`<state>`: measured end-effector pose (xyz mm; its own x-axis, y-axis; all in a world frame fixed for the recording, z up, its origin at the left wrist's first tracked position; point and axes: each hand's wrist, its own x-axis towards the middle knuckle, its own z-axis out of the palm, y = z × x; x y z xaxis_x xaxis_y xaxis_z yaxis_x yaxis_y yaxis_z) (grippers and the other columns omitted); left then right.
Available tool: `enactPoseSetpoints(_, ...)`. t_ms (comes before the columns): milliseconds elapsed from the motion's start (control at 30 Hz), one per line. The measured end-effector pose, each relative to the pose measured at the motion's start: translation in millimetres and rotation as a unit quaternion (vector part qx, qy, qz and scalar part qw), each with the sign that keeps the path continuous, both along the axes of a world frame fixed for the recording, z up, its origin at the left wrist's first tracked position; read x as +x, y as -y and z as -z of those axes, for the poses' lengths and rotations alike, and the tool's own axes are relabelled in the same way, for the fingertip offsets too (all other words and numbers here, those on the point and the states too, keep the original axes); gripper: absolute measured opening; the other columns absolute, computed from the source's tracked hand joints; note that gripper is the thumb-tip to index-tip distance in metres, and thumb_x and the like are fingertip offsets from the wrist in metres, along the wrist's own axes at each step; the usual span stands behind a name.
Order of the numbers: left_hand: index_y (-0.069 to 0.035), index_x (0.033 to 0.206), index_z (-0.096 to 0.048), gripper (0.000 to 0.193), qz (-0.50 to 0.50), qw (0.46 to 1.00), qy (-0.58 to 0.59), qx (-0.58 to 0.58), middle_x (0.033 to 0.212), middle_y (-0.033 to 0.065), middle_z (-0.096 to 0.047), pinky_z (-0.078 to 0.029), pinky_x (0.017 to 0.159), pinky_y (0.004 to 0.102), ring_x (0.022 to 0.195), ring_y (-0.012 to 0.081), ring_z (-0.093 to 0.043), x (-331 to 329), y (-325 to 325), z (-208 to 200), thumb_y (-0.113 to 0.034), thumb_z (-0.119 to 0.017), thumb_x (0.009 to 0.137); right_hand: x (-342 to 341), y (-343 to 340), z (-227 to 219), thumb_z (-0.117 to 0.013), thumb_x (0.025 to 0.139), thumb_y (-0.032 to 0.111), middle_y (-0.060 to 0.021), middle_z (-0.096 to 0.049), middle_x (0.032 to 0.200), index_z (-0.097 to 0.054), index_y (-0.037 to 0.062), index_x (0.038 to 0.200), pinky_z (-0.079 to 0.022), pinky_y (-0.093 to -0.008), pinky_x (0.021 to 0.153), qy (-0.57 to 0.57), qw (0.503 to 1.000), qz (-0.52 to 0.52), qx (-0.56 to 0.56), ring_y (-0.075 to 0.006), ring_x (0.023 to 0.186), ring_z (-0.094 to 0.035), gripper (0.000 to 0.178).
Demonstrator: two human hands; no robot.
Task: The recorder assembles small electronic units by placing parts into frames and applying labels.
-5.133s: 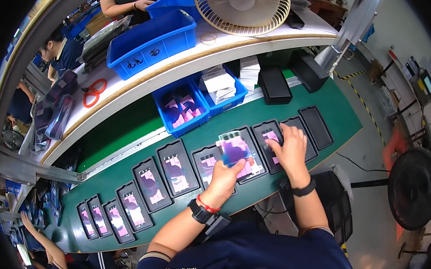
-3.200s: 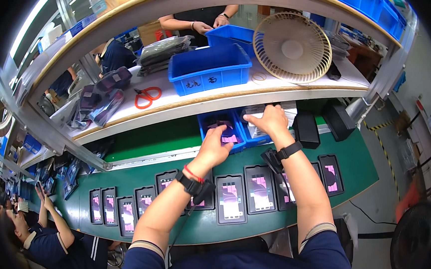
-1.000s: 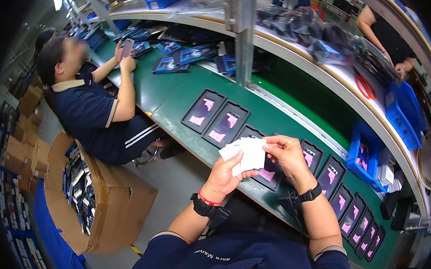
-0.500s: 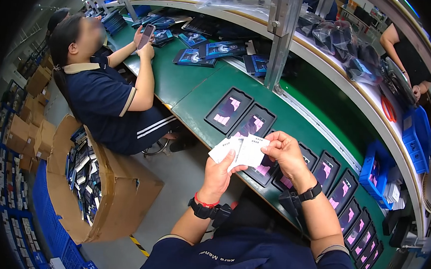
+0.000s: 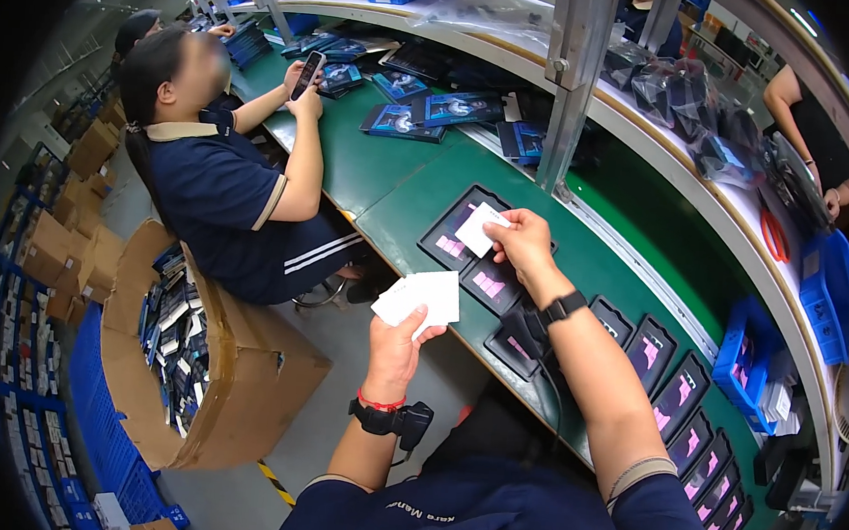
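Observation:
A fanned stack of white paper cards [image 5: 432,297] is pinched in my left hand [image 5: 395,354], thumb on top, just off the bench's front edge. My right hand [image 5: 524,242] grips one single white card [image 5: 481,230] between thumb and fingers. That card is above the far-left black tray [image 5: 428,255], which has pink pieces in it, and hides part of it. Whether the card touches the tray I cannot tell. More black trays with pink pieces, such as one tray [image 5: 650,352], run in a row along the bench to the right, partly under my right forearm.
The green bench [image 5: 390,189] carries a pile of dark blue flat boxes [image 5: 455,108] at the far left. A co-worker [image 5: 215,167] sits there holding a phone [image 5: 308,75]. A cardboard box [image 5: 240,370] full of flat packs stands lower left. A metal post [image 5: 565,88] rises behind the trays; blue bins [image 5: 826,293] stand right.
My right hand has drawn one card off the stack and carried it away to the far-left tray. My left hand has shifted slightly left with the remaining cards.

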<state>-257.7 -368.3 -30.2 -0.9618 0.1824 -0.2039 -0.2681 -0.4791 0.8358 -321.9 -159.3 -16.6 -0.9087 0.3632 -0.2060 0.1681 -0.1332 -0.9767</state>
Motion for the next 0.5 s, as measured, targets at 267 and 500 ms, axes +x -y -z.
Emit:
enactPoseSetpoints(267, 0.003, 0.12, -0.048, 0.033, 0.046, 0.999, -0.011, -0.007, 0.105, 0.0133, -0.061, -0.058, 0.063, 0.0305, 0.087, 0.0223, -0.064, -2.2, -13.8, 8.3, -0.001, -0.054, 0.088, 41.7, 12.2, 2.8, -0.07, 0.075, 0.004, -0.0055, -0.064, 0.085, -0.063, -0.0021, 0.102, -0.048, -0.0229, 0.067, -0.031, 0.969, -0.234, 0.072, -0.0088, 0.072, -0.058, 0.028)
enactPoseSetpoints(500, 0.001, 0.119, -0.049, 0.031, 0.012, 1.0, 0.014, -0.002, 0.105, 0.012, -0.061, -0.057, 0.064, 0.0318, 0.088, 0.0214, -0.063, -5.0, -26.3, 18.4, -0.004, -0.053, 0.089, 32.4, -21.1, 15.3, -0.066, 0.079, 0.003, -0.0049, -0.061, 0.068, -0.062, -0.0041, 0.087, -0.038, -0.0206, 0.038, 0.024, 0.996, 0.004, 0.085, -0.0068, 0.044, -0.047, 0.012)
